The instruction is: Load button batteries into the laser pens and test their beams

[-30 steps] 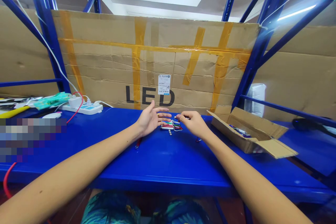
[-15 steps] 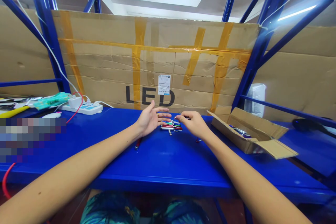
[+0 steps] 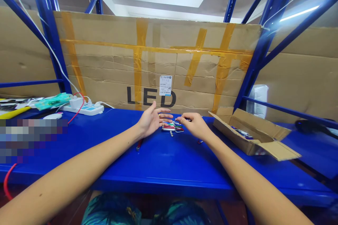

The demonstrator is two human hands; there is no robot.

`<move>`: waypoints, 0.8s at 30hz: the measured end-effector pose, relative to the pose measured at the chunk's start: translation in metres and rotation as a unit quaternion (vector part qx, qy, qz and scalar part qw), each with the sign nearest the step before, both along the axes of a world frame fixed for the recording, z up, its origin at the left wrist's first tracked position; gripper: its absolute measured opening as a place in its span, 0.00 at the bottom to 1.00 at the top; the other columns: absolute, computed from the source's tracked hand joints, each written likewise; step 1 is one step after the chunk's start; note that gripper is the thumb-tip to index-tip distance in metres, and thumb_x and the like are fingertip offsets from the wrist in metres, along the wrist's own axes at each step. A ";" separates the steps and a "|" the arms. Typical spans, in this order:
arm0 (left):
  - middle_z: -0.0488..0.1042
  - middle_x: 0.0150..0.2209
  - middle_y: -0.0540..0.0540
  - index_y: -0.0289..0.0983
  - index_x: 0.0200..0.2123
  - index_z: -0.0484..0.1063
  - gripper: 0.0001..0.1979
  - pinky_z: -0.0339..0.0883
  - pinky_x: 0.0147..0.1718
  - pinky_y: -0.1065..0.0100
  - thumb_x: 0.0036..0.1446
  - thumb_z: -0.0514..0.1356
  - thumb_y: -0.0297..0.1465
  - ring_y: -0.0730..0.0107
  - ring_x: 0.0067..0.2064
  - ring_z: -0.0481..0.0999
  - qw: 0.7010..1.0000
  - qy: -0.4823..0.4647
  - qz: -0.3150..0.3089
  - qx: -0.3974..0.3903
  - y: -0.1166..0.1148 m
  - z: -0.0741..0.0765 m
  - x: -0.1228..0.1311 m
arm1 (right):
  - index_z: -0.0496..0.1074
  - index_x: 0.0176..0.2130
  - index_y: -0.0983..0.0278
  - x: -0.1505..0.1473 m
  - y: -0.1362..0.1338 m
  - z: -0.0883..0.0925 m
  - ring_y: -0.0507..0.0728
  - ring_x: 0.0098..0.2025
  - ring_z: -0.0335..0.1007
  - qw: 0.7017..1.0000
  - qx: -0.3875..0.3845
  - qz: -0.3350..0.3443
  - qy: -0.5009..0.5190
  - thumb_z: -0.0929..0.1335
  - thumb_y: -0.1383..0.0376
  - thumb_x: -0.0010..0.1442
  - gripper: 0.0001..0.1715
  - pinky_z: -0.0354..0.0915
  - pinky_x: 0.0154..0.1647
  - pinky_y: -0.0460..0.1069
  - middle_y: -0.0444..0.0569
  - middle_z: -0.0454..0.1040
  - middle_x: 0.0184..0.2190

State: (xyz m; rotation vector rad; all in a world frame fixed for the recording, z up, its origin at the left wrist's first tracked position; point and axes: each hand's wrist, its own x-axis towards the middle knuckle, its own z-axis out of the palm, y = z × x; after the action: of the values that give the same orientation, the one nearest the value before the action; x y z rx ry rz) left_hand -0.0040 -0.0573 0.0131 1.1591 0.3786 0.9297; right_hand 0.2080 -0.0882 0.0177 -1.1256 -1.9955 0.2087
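A small pile of keychain flashlights (image 3: 172, 127), red, green and silver, lies on the blue shelf (image 3: 163, 161) between my hands. My left hand (image 3: 151, 119) rests on its edge just left of the pile, fingers stretched out and apart, holding nothing. My right hand (image 3: 194, 124) lies palm down to the right of the pile, its fingertips pinched together at the pile's top edge on something I cannot make out. A single red flashlight (image 3: 138, 144) lies apart under my left wrist.
An open cardboard box (image 3: 253, 134) holding more items sits at the right. A taped cardboard sheet marked LED (image 3: 150, 96) stands behind. A white power strip (image 3: 84, 108) with a red cable, a teal object (image 3: 51, 101) and a white mouse (image 3: 52, 115) lie at the left.
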 end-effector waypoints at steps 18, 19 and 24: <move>0.75 0.32 0.45 0.34 0.40 0.70 0.19 0.65 0.32 0.65 0.53 0.63 0.43 0.67 0.33 0.75 0.975 0.144 0.060 0.156 -0.011 -0.005 0.011 | 0.60 0.22 0.64 -0.004 -0.002 -0.001 0.50 0.25 0.51 0.994 -0.076 0.074 0.004 0.58 0.45 0.62 0.29 0.49 0.26 0.46 0.41 0.58 0.20; 0.74 0.30 0.46 0.34 0.39 0.71 0.16 0.65 0.31 0.66 0.52 0.65 0.40 0.68 0.31 0.74 0.963 0.174 0.077 0.190 -0.013 -0.006 0.013 | 0.62 0.24 0.64 -0.005 -0.004 -0.002 0.51 0.26 0.53 0.991 -0.095 0.091 0.005 0.58 0.45 0.62 0.29 0.51 0.26 0.46 0.42 0.60 0.21; 0.73 0.24 0.49 0.34 0.34 0.71 0.08 0.65 0.29 0.66 0.53 0.62 0.32 0.70 0.26 0.73 0.932 0.224 0.115 0.261 -0.015 -0.007 0.015 | 0.66 0.37 0.65 -0.006 -0.006 -0.003 0.51 0.25 0.58 0.976 -0.175 0.121 0.052 0.61 0.47 0.61 0.23 0.56 0.26 0.46 0.42 0.64 0.23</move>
State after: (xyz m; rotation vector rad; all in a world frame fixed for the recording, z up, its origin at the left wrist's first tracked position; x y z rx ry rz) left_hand 0.0114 -0.0723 0.0063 1.8589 0.6734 0.9953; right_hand 0.2024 -0.0945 0.0150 -1.0534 -2.0472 0.7563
